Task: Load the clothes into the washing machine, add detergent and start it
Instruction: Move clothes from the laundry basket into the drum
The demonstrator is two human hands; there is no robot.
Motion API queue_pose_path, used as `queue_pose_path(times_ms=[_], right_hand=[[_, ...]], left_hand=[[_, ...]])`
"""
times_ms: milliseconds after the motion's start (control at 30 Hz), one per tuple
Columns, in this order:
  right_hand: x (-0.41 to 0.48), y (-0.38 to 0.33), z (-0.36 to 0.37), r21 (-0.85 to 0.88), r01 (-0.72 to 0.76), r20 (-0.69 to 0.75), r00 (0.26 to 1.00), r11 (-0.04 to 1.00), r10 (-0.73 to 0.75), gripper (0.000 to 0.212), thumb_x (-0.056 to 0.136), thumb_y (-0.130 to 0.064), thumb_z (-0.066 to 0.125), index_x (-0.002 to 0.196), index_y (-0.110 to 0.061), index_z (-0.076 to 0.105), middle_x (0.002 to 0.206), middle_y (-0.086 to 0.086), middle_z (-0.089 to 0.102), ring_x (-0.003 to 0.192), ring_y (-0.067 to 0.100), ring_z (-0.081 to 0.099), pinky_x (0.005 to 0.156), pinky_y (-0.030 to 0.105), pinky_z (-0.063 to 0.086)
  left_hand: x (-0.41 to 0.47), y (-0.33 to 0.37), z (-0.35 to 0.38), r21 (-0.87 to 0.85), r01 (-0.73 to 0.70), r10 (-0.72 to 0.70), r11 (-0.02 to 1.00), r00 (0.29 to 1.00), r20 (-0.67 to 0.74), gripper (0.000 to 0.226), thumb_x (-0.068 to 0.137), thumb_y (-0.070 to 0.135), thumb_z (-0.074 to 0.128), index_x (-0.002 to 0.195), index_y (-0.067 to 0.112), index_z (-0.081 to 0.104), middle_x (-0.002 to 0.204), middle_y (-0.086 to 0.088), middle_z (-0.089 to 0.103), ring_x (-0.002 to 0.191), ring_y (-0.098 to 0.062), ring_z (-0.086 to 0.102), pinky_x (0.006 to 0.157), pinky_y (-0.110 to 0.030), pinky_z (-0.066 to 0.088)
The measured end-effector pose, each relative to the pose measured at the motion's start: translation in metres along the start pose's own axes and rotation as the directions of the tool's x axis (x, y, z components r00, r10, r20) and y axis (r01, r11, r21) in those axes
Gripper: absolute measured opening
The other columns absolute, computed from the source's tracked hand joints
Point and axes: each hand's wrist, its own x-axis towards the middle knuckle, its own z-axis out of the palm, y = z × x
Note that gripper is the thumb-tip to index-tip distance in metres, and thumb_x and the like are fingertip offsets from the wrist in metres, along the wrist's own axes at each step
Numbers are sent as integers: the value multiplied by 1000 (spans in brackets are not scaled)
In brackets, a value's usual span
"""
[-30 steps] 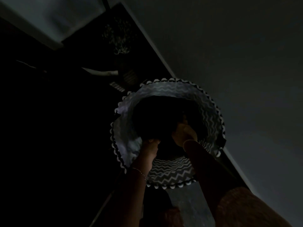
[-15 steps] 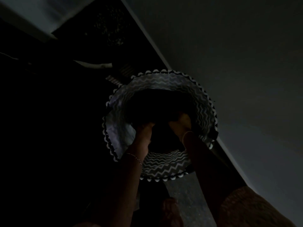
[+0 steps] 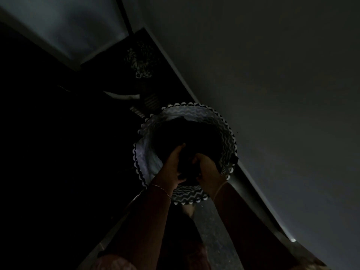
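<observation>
Although the scene is very dimly lit, a pale wall (image 3: 272, 94) is seen filling the space to the right of the laundry basket (image 3: 227, 137), with a dark floor stretching away to the basket's left. The basket is round, patterned with black-and-white zigzags and edged with a scalloped trim, and it is set close against the base of the wall. Dark clothes (image 3: 187, 133) are heaped inside it, filling most of its opening; single garments cannot be told apart. A pale curved object (image 3: 124, 96) is made out on the floor beyond the basket, what it is being unclear. Both forearms are reached down over the basket's near rim. The left hand (image 3: 171, 168) is curled around a bunch of the dark cloth at the basket's near side, and the right hand (image 3: 208, 170), just beside it, is closed on the same bunch. A thin bracelet (image 3: 162, 190) is worn on the left wrist and a bangle (image 3: 219, 189) on the right.
</observation>
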Motion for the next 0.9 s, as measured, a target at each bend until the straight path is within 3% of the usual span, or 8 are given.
queue_pose_path(times_ms=[133, 367, 433, 500, 600, 667, 767, 900], right_hand=[[-19, 7, 3, -23, 10, 98, 995, 1000, -7, 61, 91, -3, 41, 32, -12, 43, 27, -5, 39, 23, 7, 39, 31, 12, 34], [-74, 4, -4, -47, 40, 243, 970, 998, -28, 23, 83, -10, 47, 61, -11, 48, 59, 4, 49, 58, 16, 47, 58, 22, 40], [-98, 1, 1, 7, 66, 335, 940, 998, -65, 37, 87, -10, 36, 54, -12, 52, 50, 0, 54, 56, 14, 49, 61, 23, 38], [-120, -4, 1, 81, 75, 448, 888, 994, -103, 57, 91, -19, 28, 43, -12, 57, 40, -1, 53, 47, 12, 50, 58, 22, 35], [-151, -13, 0, -26, 186, 442, 884, 982, -155, 55, 96, -38, 36, 60, -11, 67, 44, -1, 58, 41, 8, 51, 46, 19, 33], [-165, -13, 2, -142, 353, 269, 913, 925, -307, 31, 88, -39, 61, 72, -13, 64, 59, -1, 66, 57, 11, 60, 55, 20, 49], [-184, -18, 5, -211, 613, 59, 785, 761, -617, 32, 69, -22, 83, 79, -17, 54, 87, 0, 67, 82, 10, 65, 87, 33, 55], [-218, -39, 6, -325, 718, 298, 695, 615, -654, 85, 63, -11, 87, 130, -19, 36, 129, -5, 51, 115, 5, 51, 100, 23, 42]], left_hand=[[-25, 8, 2, -10, -67, 67, 998, 995, 74, 34, 97, 38, 43, 89, 10, 62, 62, -8, 70, 56, -18, 69, 51, -23, 56], [-69, 13, -10, 26, -167, 169, 986, 982, -82, 41, 101, 16, 36, 64, 7, 51, 39, 0, 50, 25, -7, 45, 28, -14, 35], [-87, 19, -11, 40, -185, 188, 982, 977, -103, 33, 99, 16, 38, 76, 3, 57, 61, -8, 54, 33, -14, 54, 34, -17, 42], [-104, 23, -11, 50, -200, 204, 979, 973, -109, 26, 93, 19, 47, 108, 1, 58, 84, -12, 57, 60, -25, 63, 49, -27, 50], [-125, 34, -15, 72, -241, 250, 968, 951, -180, 37, 87, 14, 54, 121, 3, 57, 100, -15, 62, 82, -30, 61, 58, -30, 50], [-154, 45, -14, 111, -270, 288, 956, 933, -216, 45, 86, 11, 53, 131, 5, 52, 117, -18, 61, 96, -35, 62, 71, -38, 55], [-199, 60, -12, 192, -337, 374, 922, 905, -205, 50, 90, 3, 45, 139, 0, 42, 136, -21, 50, 118, -38, 54, 94, -43, 47], [-252, 63, -11, 295, -421, 469, 857, 876, -112, 44, 92, -4, 35, 136, -5, 45, 126, -21, 55, 102, -36, 59, 73, -33, 46]])
